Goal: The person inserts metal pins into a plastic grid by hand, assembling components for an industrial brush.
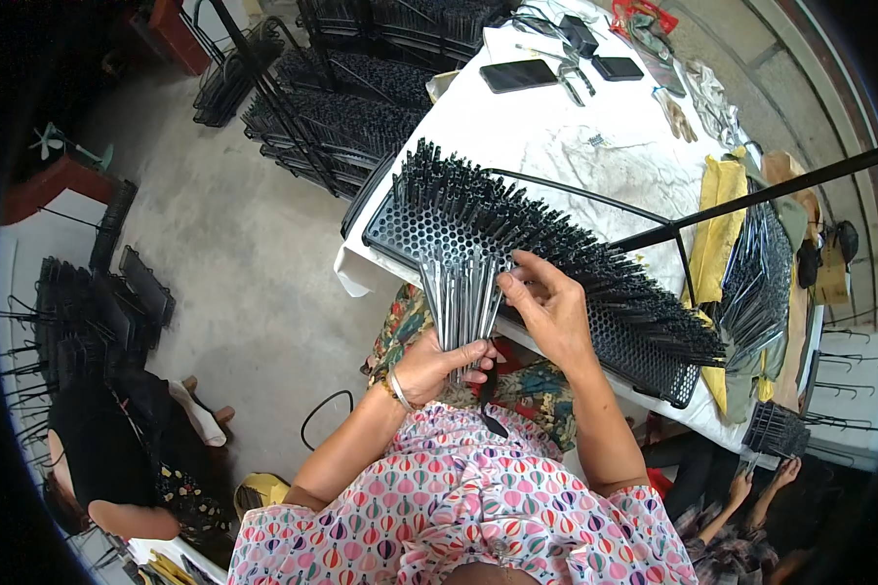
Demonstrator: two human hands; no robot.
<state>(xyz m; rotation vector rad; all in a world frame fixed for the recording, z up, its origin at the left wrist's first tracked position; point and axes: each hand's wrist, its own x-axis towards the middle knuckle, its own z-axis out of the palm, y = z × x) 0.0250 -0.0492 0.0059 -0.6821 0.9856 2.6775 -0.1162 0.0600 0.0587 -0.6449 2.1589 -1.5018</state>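
Note:
My left hand (429, 366) is closed round the lower part of a fanned bundle of thin silvery metal rods (465, 302). The bundle points away from me, over the near edge of a black perforated tray (392, 229). At its upper right side my right hand (558, 317) pinches thumb and forefinger together at a rod's end; the exact grip is partly hidden. Many dark thin rods (517, 210) stand upright in the tray's holes, packed along its far side. The near rows of holes show bare.
The tray lies on a white-covered table (566, 132), with a black phone (519, 76) and a glove (675, 115) farther back. Yellow wrapping with loose rods (759, 283) lies right, under a black bar (751, 200). Loaded racks (337, 117) stand far left. Co-workers sit at lower left and right.

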